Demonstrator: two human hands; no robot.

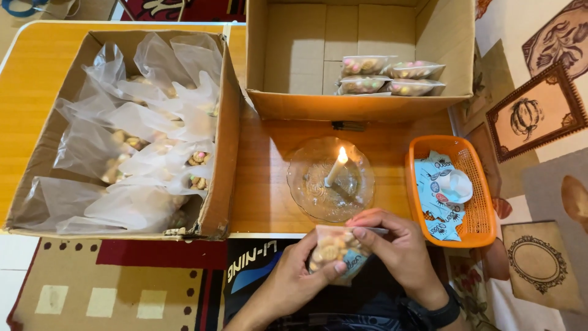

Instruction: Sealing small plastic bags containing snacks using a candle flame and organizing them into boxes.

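Note:
A small clear plastic bag of biscuits (335, 250) with a blue paper label inside is held between both hands at the table's near edge. My left hand (294, 279) grips its lower left side, thumb on the front. My right hand (398, 245) pinches its top right edge. Just beyond the bag, a lit white candle (337, 167) leans in a clear glass dish (306, 184).
An orange basket (481, 230) with blue-and-white paper labels sits at the right. A cardboard box (217, 202) of open unsealed biscuit bags stands at the left. A second box (355, 107) at the back holds several sealed packets (392, 76). Patterned rug surrounds the wooden table.

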